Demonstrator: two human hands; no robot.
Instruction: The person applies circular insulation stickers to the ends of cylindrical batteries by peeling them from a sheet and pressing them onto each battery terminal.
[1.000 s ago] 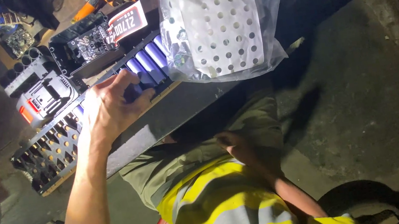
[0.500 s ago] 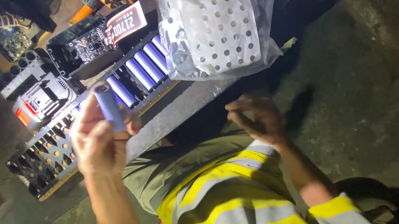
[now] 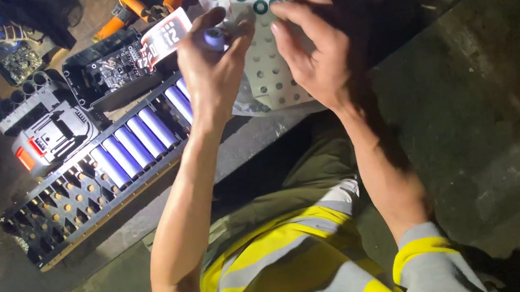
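Note:
My left hand (image 3: 211,65) is shut on a purple cylindrical battery cell (image 3: 215,37), holding it upright with its end toward me. My right hand (image 3: 320,42) is raised beside it, fingers curled and close to the cell's top, above a white sheet of ring stickers in a clear plastic bag (image 3: 267,2). Below my left hand lies a long black cell holder tray (image 3: 72,206) with several purple cells (image 3: 137,139) lined up in its upper half; its lower slots show bare.
A grey and black power-tool battery housing (image 3: 48,132) and an open black case with a circuit board (image 3: 110,69) sit behind the tray. Orange tool handles (image 3: 138,0) lie at the top. My yellow and grey reflective vest (image 3: 290,264) fills the bottom.
My left hand picked a purple cell from the tray, lifted it and carried it right over the sticker sheet. My right hand rose from my lap to meet it.

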